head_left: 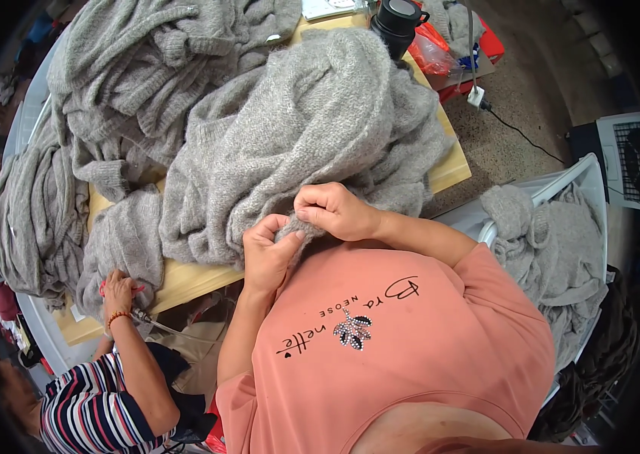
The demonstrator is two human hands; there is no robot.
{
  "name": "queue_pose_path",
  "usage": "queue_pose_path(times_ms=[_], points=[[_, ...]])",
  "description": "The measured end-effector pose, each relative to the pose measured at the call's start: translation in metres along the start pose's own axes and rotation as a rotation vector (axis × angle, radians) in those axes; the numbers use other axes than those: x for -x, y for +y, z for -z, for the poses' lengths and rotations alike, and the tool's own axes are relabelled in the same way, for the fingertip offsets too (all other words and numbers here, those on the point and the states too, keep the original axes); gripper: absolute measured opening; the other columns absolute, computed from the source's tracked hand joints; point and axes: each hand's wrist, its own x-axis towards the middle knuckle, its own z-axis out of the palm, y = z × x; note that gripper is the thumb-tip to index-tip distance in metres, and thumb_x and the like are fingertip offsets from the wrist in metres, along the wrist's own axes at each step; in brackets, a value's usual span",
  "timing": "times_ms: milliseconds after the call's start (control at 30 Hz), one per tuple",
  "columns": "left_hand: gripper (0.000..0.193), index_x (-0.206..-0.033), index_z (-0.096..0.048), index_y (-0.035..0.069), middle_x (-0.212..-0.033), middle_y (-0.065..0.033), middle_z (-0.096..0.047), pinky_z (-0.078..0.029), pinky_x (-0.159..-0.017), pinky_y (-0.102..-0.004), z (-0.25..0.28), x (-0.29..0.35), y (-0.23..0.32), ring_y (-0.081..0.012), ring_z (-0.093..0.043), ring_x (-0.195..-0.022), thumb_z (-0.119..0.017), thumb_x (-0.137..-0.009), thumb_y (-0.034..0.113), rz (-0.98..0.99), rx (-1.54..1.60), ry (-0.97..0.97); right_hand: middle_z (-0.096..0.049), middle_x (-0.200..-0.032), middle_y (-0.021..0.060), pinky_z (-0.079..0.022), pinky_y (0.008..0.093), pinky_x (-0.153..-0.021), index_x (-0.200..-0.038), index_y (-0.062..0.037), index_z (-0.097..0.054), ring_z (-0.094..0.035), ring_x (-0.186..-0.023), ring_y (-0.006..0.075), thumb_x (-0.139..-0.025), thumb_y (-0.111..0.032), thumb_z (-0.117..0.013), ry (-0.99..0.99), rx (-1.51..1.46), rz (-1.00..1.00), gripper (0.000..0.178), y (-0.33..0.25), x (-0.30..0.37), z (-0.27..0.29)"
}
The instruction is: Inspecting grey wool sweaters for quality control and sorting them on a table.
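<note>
A large grey knit sweater (297, 113) lies bunched on the wooden table before me. Its near edge is pinched between my left hand (267, 257) and my right hand (337, 212), close to my body. The fingers of both hands are closed on the knit, thumbs pressing from above. A short gathered fold shows between them; whatever else the fingertips might hold is hidden.
More grey knitwear (138, 83) is heaped at the far left. A co-worker's hand (118, 293) rests on another grey piece (127, 234). A black bottle (397, 26) stands at the table's (448, 170) far corner. At right, a white bin (592, 174) holds knits.
</note>
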Motion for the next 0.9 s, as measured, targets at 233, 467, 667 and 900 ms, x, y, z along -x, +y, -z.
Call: queue_pose_path(times_ms=[233,467,667,900], points=[[0.006,-0.079,-0.058,-0.001,-0.070,0.0007,-0.057,-0.036,-0.052,-0.0167,0.003,-0.007,0.000,-0.0027,-0.047,-0.059,-0.058,-0.074,-0.004,-0.002,0.021,-0.013,-0.048,-0.064,0.0108,-0.038,0.0340,-0.050,-0.072,0.0002,-0.054,-0.050,-0.056,0.0255,-0.070,0.001,-0.055,0.029,0.148,0.207,0.003,0.004,0.002,-0.002],[0.005,-0.069,-0.057,-0.002,-0.058,0.0022,-0.052,-0.030,-0.042,-0.0185,-0.003,-0.009,0.002,-0.0019,-0.040,-0.050,-0.053,-0.071,-0.004,0.104,-0.151,-0.016,-0.045,-0.062,0.0105,-0.037,0.0365,-0.049,-0.068,-0.0006,-0.051,-0.046,-0.054,0.0283,-0.064,0.004,-0.054,0.150,0.460,0.458,0.007,0.005,0.004,-0.010],[0.003,-0.073,-0.059,-0.002,-0.063,0.0016,-0.055,-0.032,-0.045,-0.0165,-0.005,-0.011,0.005,-0.0012,-0.042,-0.052,-0.057,-0.073,-0.003,-0.096,-0.171,0.042,-0.047,-0.063,0.0105,-0.038,0.0355,-0.050,-0.070,-0.0005,-0.053,-0.048,-0.056,0.0277,-0.066,0.004,-0.055,0.117,0.420,0.509,0.006,0.002,0.001,0.004],[0.004,-0.070,-0.060,-0.002,-0.064,-0.0012,-0.058,-0.037,-0.049,-0.0180,0.002,-0.009,0.005,-0.0028,-0.048,-0.057,-0.059,-0.071,-0.005,0.073,-0.090,-0.103,-0.050,-0.064,0.0101,-0.039,0.0339,-0.051,-0.074,-0.0009,-0.055,-0.050,-0.057,0.0251,-0.075,-0.001,-0.056,0.100,0.234,0.213,0.002,0.004,0.004,-0.006]])
